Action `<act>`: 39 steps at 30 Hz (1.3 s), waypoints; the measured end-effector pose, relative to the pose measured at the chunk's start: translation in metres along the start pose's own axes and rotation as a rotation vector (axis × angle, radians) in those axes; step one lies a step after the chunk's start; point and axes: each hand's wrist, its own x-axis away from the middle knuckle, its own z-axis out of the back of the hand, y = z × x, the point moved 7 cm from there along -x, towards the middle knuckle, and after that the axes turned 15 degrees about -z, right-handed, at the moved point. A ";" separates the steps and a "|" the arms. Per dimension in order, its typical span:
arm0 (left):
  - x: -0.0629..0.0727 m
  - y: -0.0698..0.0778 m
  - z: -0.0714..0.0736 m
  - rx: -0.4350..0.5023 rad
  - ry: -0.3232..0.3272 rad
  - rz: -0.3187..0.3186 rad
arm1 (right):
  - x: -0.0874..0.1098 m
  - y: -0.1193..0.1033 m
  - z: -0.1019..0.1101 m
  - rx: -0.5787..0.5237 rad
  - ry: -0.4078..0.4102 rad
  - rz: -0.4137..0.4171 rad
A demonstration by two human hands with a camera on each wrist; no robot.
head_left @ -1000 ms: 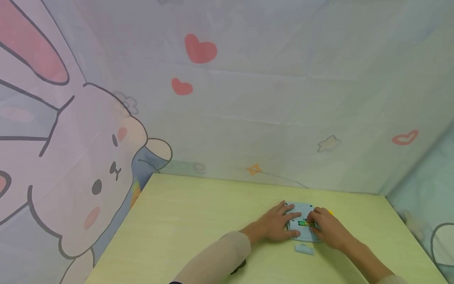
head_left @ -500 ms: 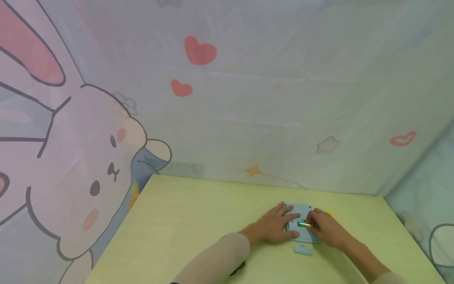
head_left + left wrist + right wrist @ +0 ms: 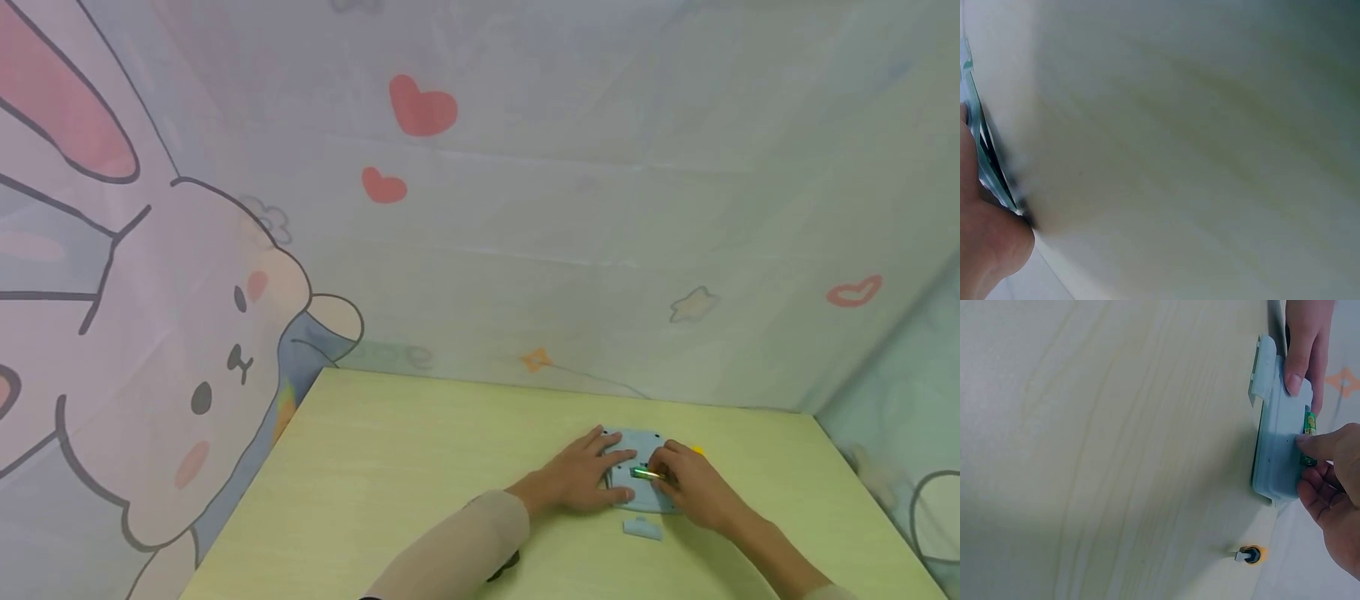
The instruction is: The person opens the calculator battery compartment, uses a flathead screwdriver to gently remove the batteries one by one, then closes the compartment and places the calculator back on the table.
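A light blue, rounded device (image 3: 643,497) lies on the table, with its battery compartment facing up. My left hand (image 3: 581,473) rests on its left part, fingers spread and pressing it down. With thumb and fingers, my right hand (image 3: 693,487) pinches a green battery (image 3: 642,473) at the compartment. In the right wrist view the battery (image 3: 1309,422) sits at the device's top face, partly covered by the thumb. A light blue battery cover (image 3: 642,528) lies loose on the table, in front of the device. The compartment's inside is hidden by the right fingers.
A small yellow-and-black thing with a metal tip (image 3: 1250,554), seemingly a stubby screwdriver, is on the table beyond my right hand. The pale yellow table (image 3: 420,433) ends at a printed cloth backdrop (image 3: 525,208). Something dark shows below the left sleeve (image 3: 504,567).
The battery looked flat in the compartment a second ago; now it appears slightly tilted, its right end in my right fingers. My left hand and the battery cover stay in place.
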 end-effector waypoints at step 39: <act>-0.001 -0.001 -0.002 -0.014 0.005 0.000 | 0.013 0.010 0.020 0.026 0.022 0.046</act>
